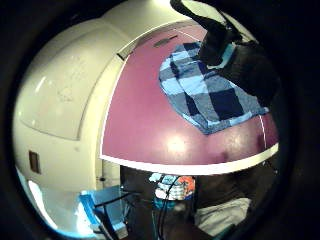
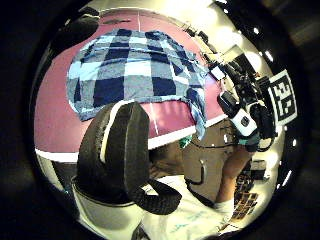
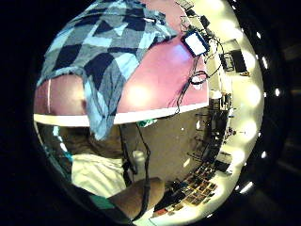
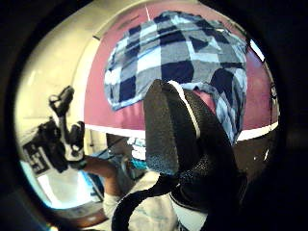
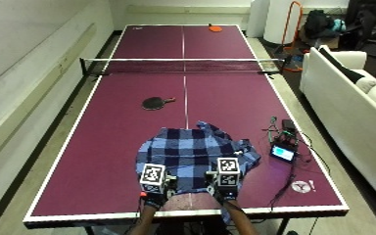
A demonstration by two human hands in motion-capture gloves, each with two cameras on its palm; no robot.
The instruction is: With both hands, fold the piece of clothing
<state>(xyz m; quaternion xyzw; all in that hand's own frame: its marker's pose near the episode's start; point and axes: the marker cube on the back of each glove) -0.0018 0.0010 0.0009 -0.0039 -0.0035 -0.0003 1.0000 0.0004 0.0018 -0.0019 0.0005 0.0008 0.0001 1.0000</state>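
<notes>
Here, a maroon table-tennis desk (image 5: pixel 109 127) with white lines and a black net (image 5: pixel 183 65) across its middle. On the person's half, left of the centre line, a dark paddle (image 5: pixel 155 103) lies flat, well apart from the garment. The blue, navy and white checked cloth garment (image 5: pixel 194 149) lies spread and rumpled at the near edge, straddling the centre line; the right palm views show one part of it hanging over the desk's edge. Left hand (image 5: pixel 152 183) hovers at the garment's near left hem; its thumb-side view shows curled glove fingers (image 2: pixel 125 150) with no cloth in them. Right hand (image 5: pixel 225 181) is at the near right hem, fingers (image 4: pixel 178 130) likewise curled, nothing pinched. Right of the garment, a small device with a lit screen (image 5: pixel 283 152) and cables rests on the desk.
</notes>
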